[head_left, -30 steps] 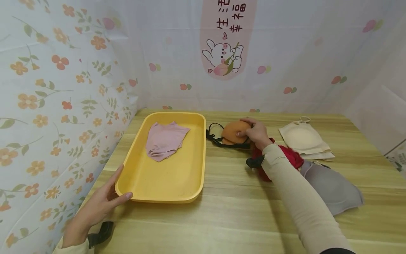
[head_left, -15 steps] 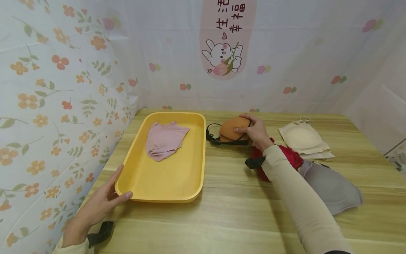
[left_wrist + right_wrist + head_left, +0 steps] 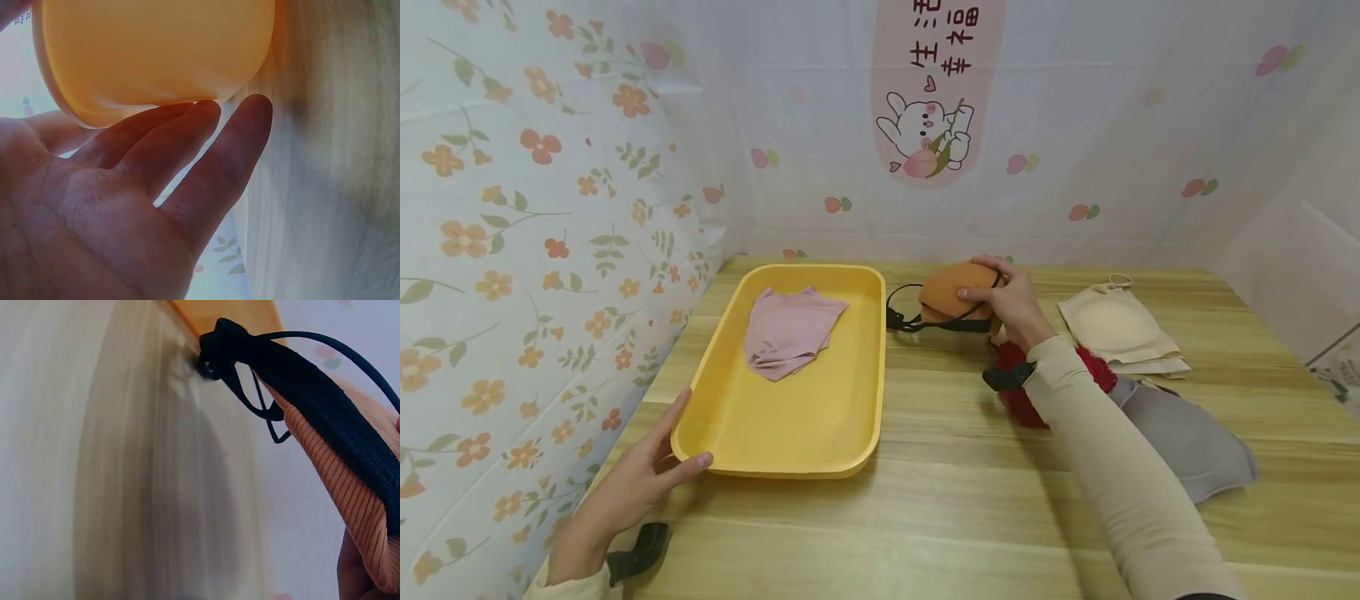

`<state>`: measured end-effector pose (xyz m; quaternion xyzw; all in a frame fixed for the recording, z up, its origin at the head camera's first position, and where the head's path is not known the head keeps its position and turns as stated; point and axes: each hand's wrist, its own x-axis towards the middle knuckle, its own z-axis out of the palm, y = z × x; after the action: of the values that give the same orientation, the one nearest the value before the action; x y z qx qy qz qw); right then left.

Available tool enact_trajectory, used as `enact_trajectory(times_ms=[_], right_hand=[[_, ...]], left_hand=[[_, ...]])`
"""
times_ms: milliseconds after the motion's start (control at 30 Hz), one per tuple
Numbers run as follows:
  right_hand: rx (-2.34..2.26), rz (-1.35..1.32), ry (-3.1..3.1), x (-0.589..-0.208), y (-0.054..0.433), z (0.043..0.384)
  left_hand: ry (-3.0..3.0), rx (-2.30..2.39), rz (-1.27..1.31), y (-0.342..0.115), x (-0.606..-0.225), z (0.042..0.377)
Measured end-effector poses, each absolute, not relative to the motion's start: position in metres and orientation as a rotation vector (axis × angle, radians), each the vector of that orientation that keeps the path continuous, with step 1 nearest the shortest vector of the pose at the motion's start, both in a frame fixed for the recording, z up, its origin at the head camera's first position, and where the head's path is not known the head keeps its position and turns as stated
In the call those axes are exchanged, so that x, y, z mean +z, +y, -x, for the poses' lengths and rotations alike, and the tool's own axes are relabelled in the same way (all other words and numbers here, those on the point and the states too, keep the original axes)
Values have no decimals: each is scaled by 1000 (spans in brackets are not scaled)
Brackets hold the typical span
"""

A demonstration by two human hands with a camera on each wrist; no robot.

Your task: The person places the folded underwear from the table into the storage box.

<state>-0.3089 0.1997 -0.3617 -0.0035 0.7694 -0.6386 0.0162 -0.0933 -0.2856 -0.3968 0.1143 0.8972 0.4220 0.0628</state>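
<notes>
Head view: clock positions are read with 12 at the top of this view. The right hand [image 3: 1021, 304] holds an orange garment [image 3: 951, 282] at its 3 o'clock end — thumb on the rounded face, a finger over the far edge. The orange garment is at 2 o'clock from a yellow tray [image 3: 790, 425], outside the rim; contact with the wood-grain table [image 3: 940, 517] cannot be told. Black straps [image 3: 319, 390] run along the garment's 6 o'clock edge and gather at its 8 o'clock side, just beside the tray.

The left hand [image 3: 632, 483] is at the tray's 8 o'clock corner. Its thumb and fingers are wide apart — thumb at the near side, fingers along the outer wall. In the left wrist view, the fingers are nearly straight and fingertips touch the tray.

A pink garment [image 3: 793, 329] lies inside the tray, toward 12 o'clock. Measured from the orange garment, a red garment [image 3: 1026, 408] lies at 5 o'clock, partly hidden by the right sleeve [image 3: 1120, 450]; a beige garment [image 3: 1112, 321] lies at 3 o'clock; a grey garment [image 3: 1195, 442] lies at 4 o'clock, also partly covered by the sleeve.
</notes>
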Motion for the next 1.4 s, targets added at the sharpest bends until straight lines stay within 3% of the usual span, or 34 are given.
enact_trajectory(times_ms=[833, 1400], right_hand=[[-2172, 169, 2325, -297, 168, 299], [-2265, 331, 2225, -280, 137, 288]], left_hand=[[2706, 1289, -343, -284, -398, 96], [2675, 1357, -300, -281, -398, 96]])
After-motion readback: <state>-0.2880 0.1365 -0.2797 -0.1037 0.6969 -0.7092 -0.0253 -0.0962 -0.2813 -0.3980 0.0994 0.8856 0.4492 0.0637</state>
